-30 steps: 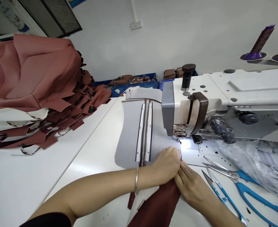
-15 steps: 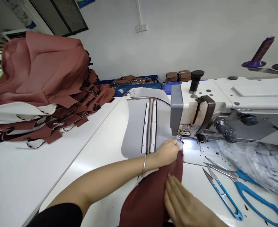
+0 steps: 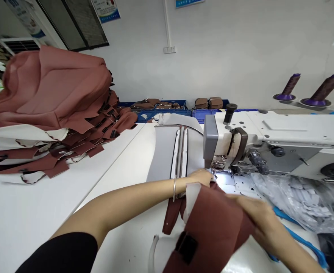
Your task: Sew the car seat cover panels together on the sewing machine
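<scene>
A reddish-brown seat cover piece [image 3: 209,223] with a pale backing and a black tab is lifted and folded in front of the sewing machine [image 3: 226,140]. My left hand [image 3: 199,176], with a bangle at the wrist, is closed on the part of the piece close to the needle; the raised fabric partly covers it. At the piece's right edge, my right hand [image 3: 250,208] grips the lifted fabric, its fingertips hidden behind it. Beyond my left wrist lies a grey panel [image 3: 164,151] with two white strips [image 3: 185,151] along its middle.
A tall heap of reddish-brown covers [image 3: 59,91] stands at the left. Blue-handled scissors [image 3: 306,240] lie partly hidden at the right, beside a clear plastic bag [image 3: 300,201] of pale pieces. Blue crates [image 3: 167,113] line the wall. Thread cones [image 3: 326,89] stand above the machine.
My right hand has moved from lying flat on the brown piece to its right side, raising and folding it. The left hand stays near the needle. The view has shifted.
</scene>
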`<state>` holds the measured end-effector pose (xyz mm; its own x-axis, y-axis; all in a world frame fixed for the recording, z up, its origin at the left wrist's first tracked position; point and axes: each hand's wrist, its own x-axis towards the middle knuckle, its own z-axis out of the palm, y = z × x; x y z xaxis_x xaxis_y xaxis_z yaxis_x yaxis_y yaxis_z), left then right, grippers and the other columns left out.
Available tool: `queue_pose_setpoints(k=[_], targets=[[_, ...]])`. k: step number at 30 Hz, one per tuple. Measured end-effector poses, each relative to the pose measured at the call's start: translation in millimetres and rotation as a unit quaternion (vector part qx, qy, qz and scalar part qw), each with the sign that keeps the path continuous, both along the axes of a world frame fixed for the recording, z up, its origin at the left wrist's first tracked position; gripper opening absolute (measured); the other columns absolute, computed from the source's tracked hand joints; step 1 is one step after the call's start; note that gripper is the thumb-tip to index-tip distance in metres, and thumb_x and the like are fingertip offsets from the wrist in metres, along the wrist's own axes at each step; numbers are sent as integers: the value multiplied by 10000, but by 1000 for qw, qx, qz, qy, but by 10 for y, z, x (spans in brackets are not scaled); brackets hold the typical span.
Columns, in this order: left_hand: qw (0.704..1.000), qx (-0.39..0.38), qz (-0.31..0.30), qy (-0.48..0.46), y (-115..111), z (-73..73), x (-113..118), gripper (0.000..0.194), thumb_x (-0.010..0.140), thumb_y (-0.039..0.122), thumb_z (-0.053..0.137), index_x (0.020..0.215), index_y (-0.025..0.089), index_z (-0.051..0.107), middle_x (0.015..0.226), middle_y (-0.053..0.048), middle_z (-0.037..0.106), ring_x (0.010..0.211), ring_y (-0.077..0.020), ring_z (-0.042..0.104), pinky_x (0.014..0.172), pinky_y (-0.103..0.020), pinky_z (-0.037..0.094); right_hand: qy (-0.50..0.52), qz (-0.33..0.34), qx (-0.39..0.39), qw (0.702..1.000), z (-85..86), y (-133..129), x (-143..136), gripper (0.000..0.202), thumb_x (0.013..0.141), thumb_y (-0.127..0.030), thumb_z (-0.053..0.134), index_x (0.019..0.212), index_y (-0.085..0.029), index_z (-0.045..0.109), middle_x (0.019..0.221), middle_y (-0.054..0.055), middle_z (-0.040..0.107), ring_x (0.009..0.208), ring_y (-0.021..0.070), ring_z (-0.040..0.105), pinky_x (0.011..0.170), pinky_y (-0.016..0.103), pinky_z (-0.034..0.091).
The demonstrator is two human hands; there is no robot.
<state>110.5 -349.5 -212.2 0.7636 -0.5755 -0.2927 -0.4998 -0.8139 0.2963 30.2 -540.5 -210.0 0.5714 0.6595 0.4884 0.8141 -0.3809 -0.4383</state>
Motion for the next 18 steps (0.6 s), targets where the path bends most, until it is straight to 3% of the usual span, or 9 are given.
queue_pose_setpoints(k=[2,5,10,14,18], targets=[[1000,7,15,-1,10,3,-20,310,698,71,499,961,167,631,898,-59,575,876,-195,529,741,-264,418,-22,56,-41,997,-217,46,-148,320,903,-118,323,1011,-144,622,1023,114,663,918,180,641,817,250,512],[999,4,44,-10,16,-90,-72,322,668,41,483,916,191,622,922,-68,544,913,-199,502,764,-274,414,-124,33,-58,990,-507,89,-284,364,910,-103,304,1042,-116,643,1077,119,651,1060,199,587,911,286,481],[996,-16,52,-72,20,-299,-178,126,759,163,469,804,190,583,894,-64,498,869,-202,453,747,-309,391,-142,29,-190,971,-555,16,-16,418,906,-126,408,1321,-87,440,1388,129,395,1305,235,326,961,359,457],[990,5,53,-129,6,-342,-307,135,791,157,446,863,177,558,929,-69,490,870,-204,429,714,-315,363,-111,32,-149,982,-632,34,136,315,923,-107,347,1130,-73,582,1291,136,516,1275,218,382,1004,341,420],[987,54,34,-147,-69,-276,-408,173,852,128,381,940,151,528,937,-87,492,865,-213,422,714,-326,353,-122,24,-104,987,-764,68,-3,318,913,-90,302,897,-94,620,1057,138,640,1108,214,547,964,339,452]])
